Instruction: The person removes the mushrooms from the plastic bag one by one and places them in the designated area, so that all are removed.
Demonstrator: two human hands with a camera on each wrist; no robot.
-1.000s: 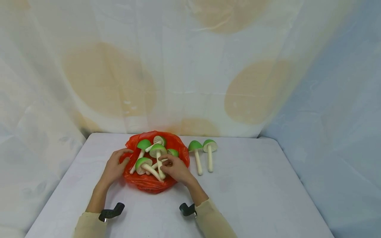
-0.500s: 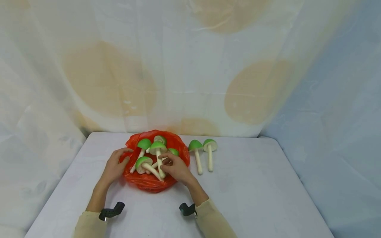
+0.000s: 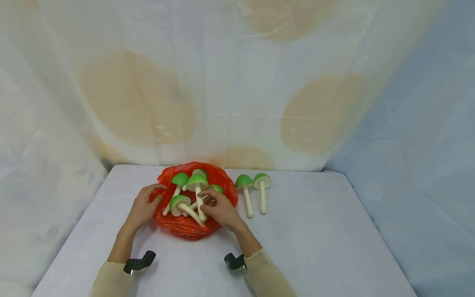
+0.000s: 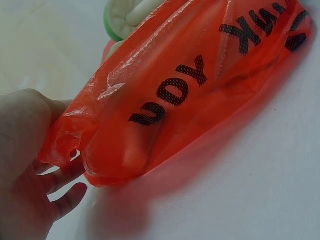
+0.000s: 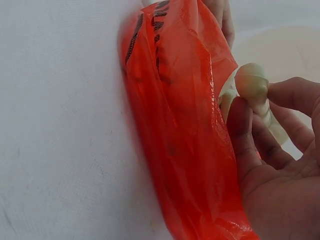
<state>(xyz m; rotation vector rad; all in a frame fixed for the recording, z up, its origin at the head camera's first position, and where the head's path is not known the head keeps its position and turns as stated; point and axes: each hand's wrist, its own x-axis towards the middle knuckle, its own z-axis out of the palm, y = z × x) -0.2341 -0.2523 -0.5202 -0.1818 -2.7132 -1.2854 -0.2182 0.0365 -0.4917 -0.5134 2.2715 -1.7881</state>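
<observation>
A red plastic bag [image 3: 185,231] lies rolled open on the table, holding several toy mushrooms with green caps and pale stems. My right hand [image 3: 222,211] reaches over its right side and pinches the stem of one toy mushroom [image 3: 199,198] between thumb and fingers; the stem's rounded end [image 5: 251,82] shows close up in the right wrist view. At the bag's left rim, my left hand [image 3: 142,208] holds the edge, with the red film [image 4: 150,100] between thumb and fingers. Another mushroom [image 3: 181,204] leans over the front of the bag beside the pinched one.
Two more toy mushrooms lie side by side to the right of the bag, one with its cap top showing [image 3: 244,181] and one with its underside showing [image 3: 262,183]. A white-covered table [image 3: 315,239] extends right. Spotted sheeting [image 3: 237,82] hangs behind.
The pinched mushroom tips slightly upward and away, its cap covering more of the stem behind it. Both hands stay nearly in place.
</observation>
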